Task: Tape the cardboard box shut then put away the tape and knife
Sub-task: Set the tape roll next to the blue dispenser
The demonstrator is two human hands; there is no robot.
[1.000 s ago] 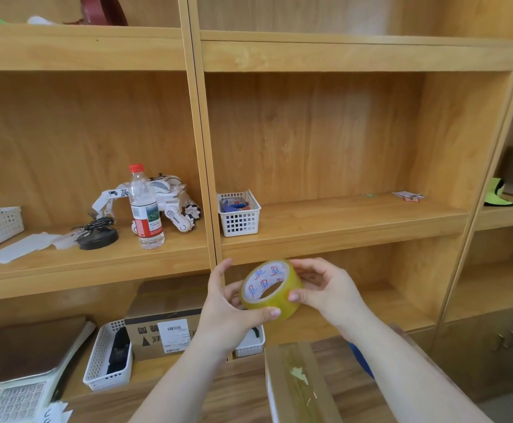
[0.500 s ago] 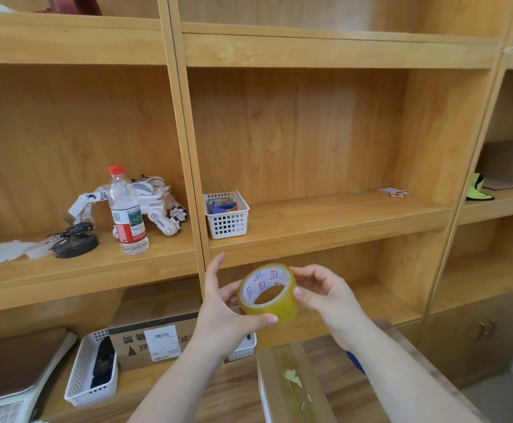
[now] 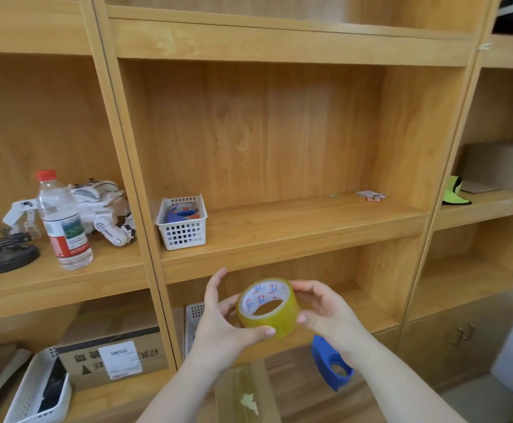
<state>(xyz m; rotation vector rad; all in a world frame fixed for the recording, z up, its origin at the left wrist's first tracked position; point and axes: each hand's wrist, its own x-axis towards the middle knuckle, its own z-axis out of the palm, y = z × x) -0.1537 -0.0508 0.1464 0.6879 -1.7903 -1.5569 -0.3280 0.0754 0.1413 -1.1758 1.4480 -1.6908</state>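
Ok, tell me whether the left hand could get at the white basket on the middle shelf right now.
Probably not straight away: the left hand grips the tape roll together with the right hand. The shelf opening before the white basket looks unobstructed.

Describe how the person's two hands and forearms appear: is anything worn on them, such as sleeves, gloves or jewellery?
Both forearms are bare as far as the picture shows; no sleeve reaches into view. The left hand and the right hand wear no gloves, and no ring, watch or bracelet is visible. The fingernails are short and look unpainted.
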